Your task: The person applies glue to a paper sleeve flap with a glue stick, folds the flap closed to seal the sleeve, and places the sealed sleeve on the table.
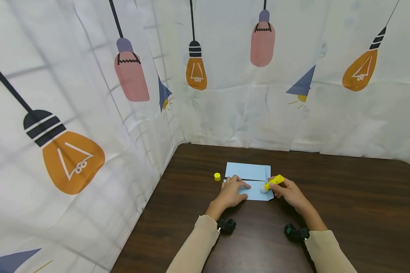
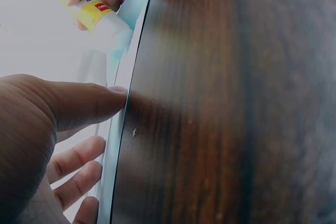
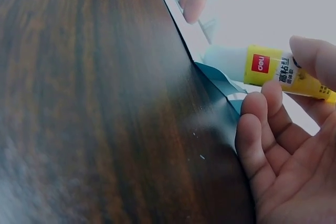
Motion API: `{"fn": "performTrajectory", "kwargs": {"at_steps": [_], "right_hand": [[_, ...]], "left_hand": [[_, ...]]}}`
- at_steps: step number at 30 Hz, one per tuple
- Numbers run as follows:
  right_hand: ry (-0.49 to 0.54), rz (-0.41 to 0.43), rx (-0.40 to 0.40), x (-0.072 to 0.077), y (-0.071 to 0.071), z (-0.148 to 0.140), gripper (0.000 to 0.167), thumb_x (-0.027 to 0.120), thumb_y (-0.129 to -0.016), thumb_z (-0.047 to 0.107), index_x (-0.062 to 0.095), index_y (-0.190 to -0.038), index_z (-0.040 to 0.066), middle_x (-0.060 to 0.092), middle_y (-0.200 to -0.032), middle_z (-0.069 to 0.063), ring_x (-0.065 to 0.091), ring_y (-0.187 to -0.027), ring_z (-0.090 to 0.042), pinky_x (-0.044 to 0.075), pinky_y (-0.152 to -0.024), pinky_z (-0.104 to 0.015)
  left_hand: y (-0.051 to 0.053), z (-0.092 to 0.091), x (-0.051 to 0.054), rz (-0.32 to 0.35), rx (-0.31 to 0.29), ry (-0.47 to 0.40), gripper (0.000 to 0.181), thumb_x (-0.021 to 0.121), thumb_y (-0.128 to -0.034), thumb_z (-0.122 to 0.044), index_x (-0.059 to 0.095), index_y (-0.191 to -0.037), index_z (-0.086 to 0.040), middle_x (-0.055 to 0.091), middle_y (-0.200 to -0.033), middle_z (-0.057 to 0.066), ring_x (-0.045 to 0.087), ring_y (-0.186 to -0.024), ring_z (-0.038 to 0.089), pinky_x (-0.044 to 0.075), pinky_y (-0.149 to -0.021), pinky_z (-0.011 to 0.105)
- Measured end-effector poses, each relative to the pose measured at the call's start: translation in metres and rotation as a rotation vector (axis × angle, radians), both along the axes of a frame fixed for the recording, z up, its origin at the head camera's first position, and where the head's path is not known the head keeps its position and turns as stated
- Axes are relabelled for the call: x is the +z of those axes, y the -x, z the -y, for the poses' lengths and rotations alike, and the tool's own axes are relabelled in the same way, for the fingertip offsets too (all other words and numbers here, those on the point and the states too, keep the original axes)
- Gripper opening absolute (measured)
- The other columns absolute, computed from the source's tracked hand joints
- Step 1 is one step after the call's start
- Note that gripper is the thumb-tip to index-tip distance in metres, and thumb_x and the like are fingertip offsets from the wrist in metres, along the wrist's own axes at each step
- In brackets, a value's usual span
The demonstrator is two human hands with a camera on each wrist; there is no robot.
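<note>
A light blue folded paper (image 1: 247, 172), shaped like an opened envelope with a crease across its middle and narrow flaps on the right, lies on the table. My left hand (image 1: 231, 192) rests on its lower left part, fingers and thumb spread. In my right hand (image 1: 289, 193) I grip a yellow glue stick (image 1: 274, 182), tilted, its white end against the paper near the right flap. The right wrist view shows the glue stick (image 3: 268, 67) between thumb and fingers, with a paper flap (image 3: 219, 77) lifted beside it. A yellow cap (image 1: 217, 176) stands left of the paper.
The dark wooden table (image 1: 355, 204) reaches back to a white printed curtain (image 1: 232, 113) at the rear and left. Black wrist straps (image 1: 227, 226) sit on both forearms.
</note>
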State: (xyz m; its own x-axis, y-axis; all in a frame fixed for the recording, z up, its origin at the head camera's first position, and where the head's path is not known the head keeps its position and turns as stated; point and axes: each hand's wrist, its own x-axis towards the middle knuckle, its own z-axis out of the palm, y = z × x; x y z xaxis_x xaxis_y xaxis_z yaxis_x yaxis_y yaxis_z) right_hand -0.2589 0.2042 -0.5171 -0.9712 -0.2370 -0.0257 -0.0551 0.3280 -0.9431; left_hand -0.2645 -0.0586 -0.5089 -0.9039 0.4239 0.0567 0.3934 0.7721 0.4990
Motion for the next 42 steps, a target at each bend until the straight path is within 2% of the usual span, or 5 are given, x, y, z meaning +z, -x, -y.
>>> {"fn": "performTrajectory", "kwargs": {"at_steps": [7,15,23,35,42], "right_hand": [[-0.003,-0.024,0.027,-0.0014,-0.0024,0.0001,0.042,0.059,-0.105,0.027,0.059,-0.135,-0.002,0.064,-0.107,-0.017,0.058,-0.081,-0.017,0.051,-0.071,-0.026],[0.021,-0.027,0.028,0.0050,-0.0043,0.0017,0.036,0.060,-0.103,0.019,0.060,-0.132,-0.003,0.064,-0.109,-0.019,0.057,-0.080,-0.019,0.051,-0.070,-0.027],[0.007,-0.019,0.039,-0.0004,-0.0030,-0.0020,0.031,0.057,-0.102,0.014,0.061,-0.128,-0.003,0.062,-0.102,-0.011,0.057,-0.079,-0.018,0.051,-0.070,-0.026],[0.024,-0.039,0.098,-0.0013,0.0002,-0.0041,0.026,0.055,-0.102,0.012,0.063,-0.122,-0.002,0.060,-0.096,-0.003,0.055,-0.076,-0.016,0.050,-0.069,-0.027],[0.002,-0.034,0.101,-0.0010,-0.0003,-0.0034,0.029,0.057,-0.104,0.018,0.062,-0.125,0.000,0.059,-0.098,-0.007,0.055,-0.076,-0.016,0.049,-0.070,-0.026]], "left_hand": [[-0.0013,0.0008,-0.0003,0.005,-0.003,-0.011,0.030,0.072,-0.0961,-0.028,0.073,-0.126,-0.029,0.056,-0.128,0.000,0.046,-0.118,0.023,0.037,-0.099,0.045],[-0.0002,-0.0006,-0.0003,-0.004,-0.005,-0.010,0.029,0.072,-0.0958,-0.028,0.074,-0.125,-0.029,0.056,-0.126,-0.001,0.046,-0.115,0.021,0.036,-0.097,0.043],[0.0002,-0.0011,-0.0024,0.000,-0.016,-0.016,0.030,0.072,-0.0961,-0.028,0.073,-0.126,-0.028,0.056,-0.127,0.001,0.047,-0.118,0.024,0.037,-0.098,0.045],[0.0029,0.0012,-0.0023,-0.002,-0.011,-0.021,0.029,0.073,-0.0956,-0.027,0.074,-0.125,-0.027,0.056,-0.127,0.000,0.047,-0.118,0.024,0.037,-0.098,0.045],[0.0023,0.0012,-0.0021,0.008,-0.010,-0.042,0.029,0.073,-0.0955,-0.026,0.074,-0.125,-0.026,0.055,-0.125,0.000,0.046,-0.118,0.023,0.037,-0.098,0.046]]}}
